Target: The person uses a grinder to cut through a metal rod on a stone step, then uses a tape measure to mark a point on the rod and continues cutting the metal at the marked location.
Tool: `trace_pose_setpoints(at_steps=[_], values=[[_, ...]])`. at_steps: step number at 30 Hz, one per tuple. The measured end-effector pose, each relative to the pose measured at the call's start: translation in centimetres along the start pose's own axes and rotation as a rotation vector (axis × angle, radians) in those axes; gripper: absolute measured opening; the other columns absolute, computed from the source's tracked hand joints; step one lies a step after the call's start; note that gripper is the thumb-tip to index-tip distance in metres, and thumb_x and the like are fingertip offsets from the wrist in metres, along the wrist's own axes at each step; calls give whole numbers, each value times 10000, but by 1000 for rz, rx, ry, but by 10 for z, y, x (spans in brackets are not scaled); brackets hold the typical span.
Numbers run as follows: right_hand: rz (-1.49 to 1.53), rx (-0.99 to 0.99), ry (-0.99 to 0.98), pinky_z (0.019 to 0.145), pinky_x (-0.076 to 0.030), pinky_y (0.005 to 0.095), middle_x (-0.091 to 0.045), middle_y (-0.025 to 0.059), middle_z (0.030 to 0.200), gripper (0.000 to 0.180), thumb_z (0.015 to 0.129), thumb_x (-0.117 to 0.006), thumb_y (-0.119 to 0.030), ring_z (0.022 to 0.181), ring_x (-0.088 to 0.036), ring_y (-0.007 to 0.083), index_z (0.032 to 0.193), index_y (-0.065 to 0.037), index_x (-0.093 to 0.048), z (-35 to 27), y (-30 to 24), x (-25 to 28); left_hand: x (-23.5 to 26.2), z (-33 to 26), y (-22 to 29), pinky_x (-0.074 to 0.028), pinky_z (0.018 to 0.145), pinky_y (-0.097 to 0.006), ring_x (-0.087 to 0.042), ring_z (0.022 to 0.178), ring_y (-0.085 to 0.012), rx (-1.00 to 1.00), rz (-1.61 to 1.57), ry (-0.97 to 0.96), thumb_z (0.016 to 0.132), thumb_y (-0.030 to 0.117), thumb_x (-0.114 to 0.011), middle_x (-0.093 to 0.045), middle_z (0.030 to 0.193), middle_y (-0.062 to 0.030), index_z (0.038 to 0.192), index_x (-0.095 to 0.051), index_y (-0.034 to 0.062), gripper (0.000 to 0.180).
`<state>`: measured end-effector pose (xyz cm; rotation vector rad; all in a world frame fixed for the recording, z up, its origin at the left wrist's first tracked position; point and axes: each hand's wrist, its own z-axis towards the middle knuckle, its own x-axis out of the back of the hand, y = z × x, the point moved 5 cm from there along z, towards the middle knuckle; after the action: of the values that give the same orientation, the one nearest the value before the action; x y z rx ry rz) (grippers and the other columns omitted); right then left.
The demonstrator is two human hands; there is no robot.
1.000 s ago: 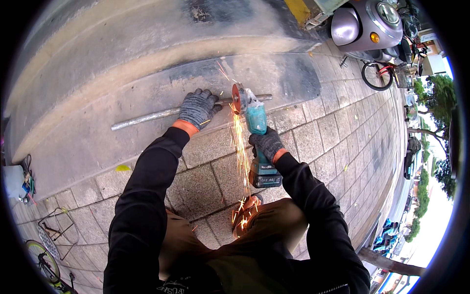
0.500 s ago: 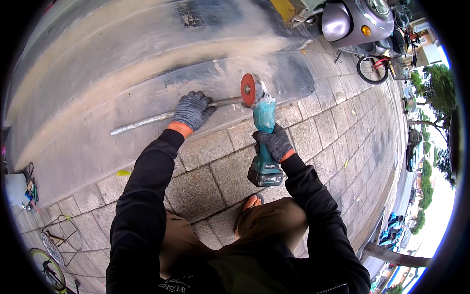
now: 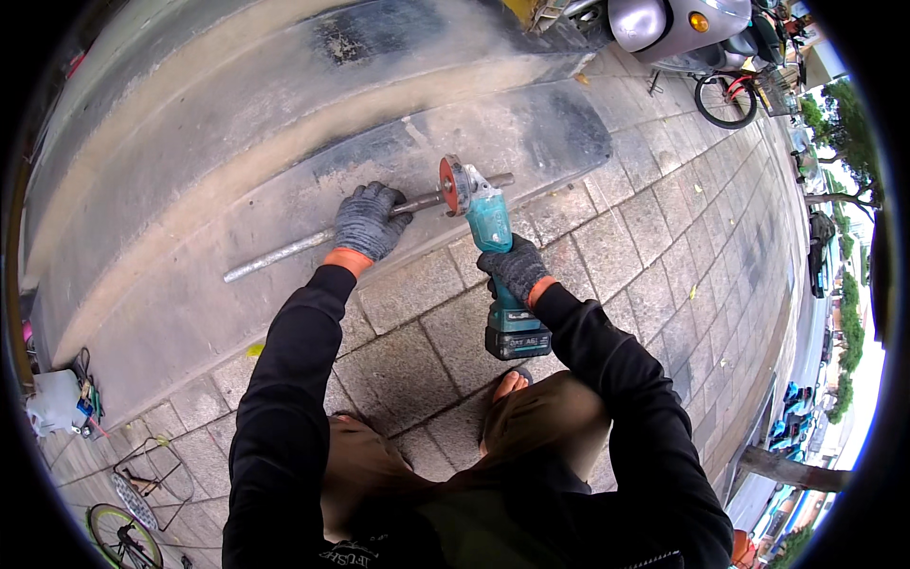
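A long grey metal pipe (image 3: 284,252) lies slantwise along the lowest stone step. My left hand (image 3: 370,223), in a grey knit glove with an orange cuff, is closed around it near its middle. In my right hand (image 3: 515,268), gloved alike, is a teal cordless angle grinder (image 3: 490,224), gripped by its body with the battery toward me. Its red disc (image 3: 452,186) stands upright at the pipe, right of my left hand; whether it touches the metal I cannot tell. The pipe's far end (image 3: 502,179) shows beyond the grinder head.
Stone steps (image 3: 237,142) rise ahead of me. Paving slabs (image 3: 408,294) lie under my feet. A scooter (image 3: 682,33) and a bicycle (image 3: 726,99) stand at the upper right. At the left are a white bucket (image 3: 55,406) and a folding stool (image 3: 142,493).
The grinder and my right hand have moved left along the pipe, the disc now closer to my left hand. More of the pipe's right end shows. My left hand keeps its hold.
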<state>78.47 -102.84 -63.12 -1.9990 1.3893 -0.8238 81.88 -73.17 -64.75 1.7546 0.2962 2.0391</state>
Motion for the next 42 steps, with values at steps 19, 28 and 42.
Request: trace_pose_setpoints(at_steps=[19, 28, 42], values=[[113, 98, -6, 578, -600, 420, -714, 106, 850, 399, 898, -906, -206, 651, -706, 239, 1153, -2, -676, 3, -26, 34, 9, 1, 5, -540, 981, -531, -664, 1119, -389, -20, -43, 5, 907, 379, -821, -713, 1166, -145, 1148, -786, 126, 351], [655, -4, -172, 666, -618, 505, -745, 104, 894, 796, 950, -523, -914, 720, -720, 314, 1137, -166, -720, 17, -26, 83, 10, 3, 10, -542, 984, -525, -666, 1129, -383, -16, -41, -13, 915, 373, -816, -716, 1174, -135, 1173, -779, 137, 352], [411, 141, 202, 677, -617, 455, -726, 122, 916, 308, 951, -791, -257, 761, -725, 303, 1125, -14, -717, 82, -43, 181, 5, 0, 3, -534, 972, -527, -664, 1102, -386, -95, -26, 62, 922, 336, -807, -706, 1149, -147, 1127, -766, 122, 299]])
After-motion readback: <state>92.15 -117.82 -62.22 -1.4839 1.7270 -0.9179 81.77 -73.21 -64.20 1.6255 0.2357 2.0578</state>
